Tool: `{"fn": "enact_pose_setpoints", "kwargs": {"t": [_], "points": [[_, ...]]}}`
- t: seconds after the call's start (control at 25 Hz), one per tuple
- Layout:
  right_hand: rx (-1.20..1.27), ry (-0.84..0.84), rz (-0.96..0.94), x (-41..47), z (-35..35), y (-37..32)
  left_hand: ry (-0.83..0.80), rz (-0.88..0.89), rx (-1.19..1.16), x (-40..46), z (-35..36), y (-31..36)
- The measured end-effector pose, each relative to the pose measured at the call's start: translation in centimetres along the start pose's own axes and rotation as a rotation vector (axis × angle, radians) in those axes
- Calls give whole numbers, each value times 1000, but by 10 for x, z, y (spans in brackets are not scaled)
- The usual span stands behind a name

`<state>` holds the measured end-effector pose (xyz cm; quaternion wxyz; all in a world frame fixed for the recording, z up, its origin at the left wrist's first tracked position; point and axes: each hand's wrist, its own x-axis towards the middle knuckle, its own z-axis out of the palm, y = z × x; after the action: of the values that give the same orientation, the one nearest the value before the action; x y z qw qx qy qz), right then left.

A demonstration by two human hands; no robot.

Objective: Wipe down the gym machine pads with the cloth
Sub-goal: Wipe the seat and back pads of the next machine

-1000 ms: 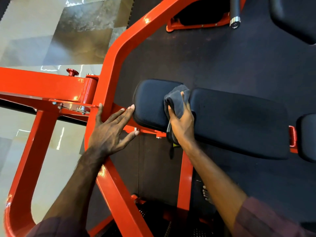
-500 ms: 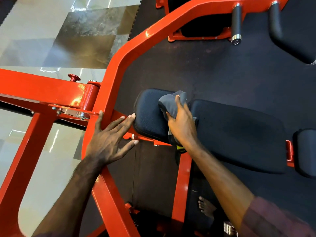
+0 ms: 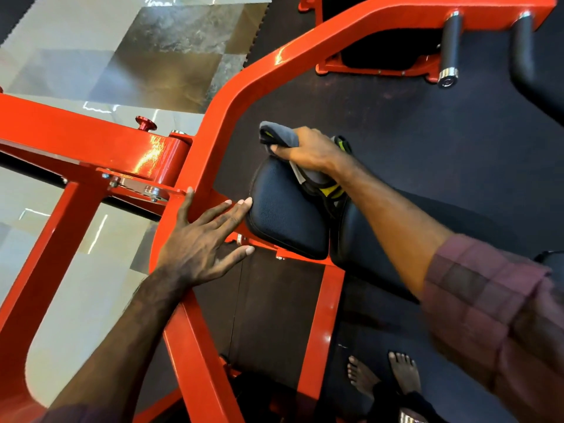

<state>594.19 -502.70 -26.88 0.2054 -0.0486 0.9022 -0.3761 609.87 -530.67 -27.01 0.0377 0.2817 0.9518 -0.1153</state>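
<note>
Hands first: left hand (image 3: 198, 248) lay flat and spread on the red frame (image 3: 210, 154); right hand (image 3: 308, 151) clutched the grey cloth (image 3: 279, 137) at the small pad (image 3: 283, 215)'s top edge, frame centre. Bunched cloth might miss patches.

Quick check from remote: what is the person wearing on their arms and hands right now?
Both hands are bare, no gloves: left hand, right hand. The forearms are uncovered. A maroon checked sleeve is pushed up the right arm; a dark sleeve edge shows at the left.
</note>
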Motion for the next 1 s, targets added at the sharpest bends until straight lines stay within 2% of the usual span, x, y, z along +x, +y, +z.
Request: {"fn": "enact_pose_setpoints", "kwargs": {"t": [0.16,0.28,0.4,0.52,0.68,0.76,0.84,1.0], "points": [[70,-109,70,-8,-24,54,-24,-15,0,1,3,-2],[55,-110,35,1,-16,38,-8,-15,-2,-2,4,-1],[-73,-102,-142,17,3,-11,39,-5,-22,-1,3,-1],[-353,-147,-367,12,15,-41,164,-70,-142,-1,3,-2],[-735,-206,-728,-16,36,-49,330,-192,-349,-2,5,-7],[-913,-301,-895,-36,56,-46,351,-217,-417,-4,4,-8],[-970,-324,-1026,-40,60,-44,340,-225,-452,-5,4,-9],[-972,-281,-868,-40,54,-55,342,-192,-431,-3,6,-9]]}}
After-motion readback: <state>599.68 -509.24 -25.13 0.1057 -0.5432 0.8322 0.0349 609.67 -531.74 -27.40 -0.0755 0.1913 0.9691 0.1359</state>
